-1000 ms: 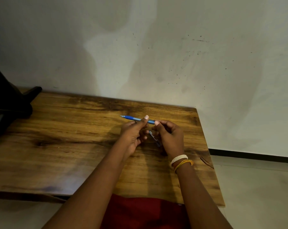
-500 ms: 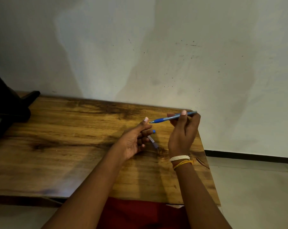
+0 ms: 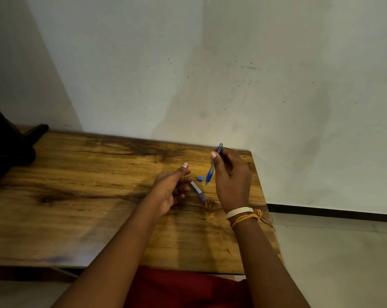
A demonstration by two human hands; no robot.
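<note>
My right hand [image 3: 231, 181] grips a blue pen [image 3: 212, 167] near its upper end. The pen stands steeply, tip down, just above the wooden table [image 3: 88, 196]. A small blue piece [image 3: 200, 178] lies on the table just left of the pen tip. A clear, slim tube with a dark end [image 3: 197, 190] lies on the wood between my hands. My left hand [image 3: 170, 187] rests on its side with loosely curled fingers and the thumb up. Its fingertips are at the tube's near end, and I see no grip on it.
The table's right edge [image 3: 261, 196] runs close to my right wrist, with tiled floor [image 3: 332, 252] beyond. A white wall [image 3: 210, 85] stands right behind the table. A black object [image 3: 8, 150] sits on the table's far left corner. Red cloth [image 3: 183, 287] shows below the front edge.
My left hand let go of the pen. My right hand lifted it away to the right, then swung it from nearly level to steep, tip down. The small blue piece now lies apart.
</note>
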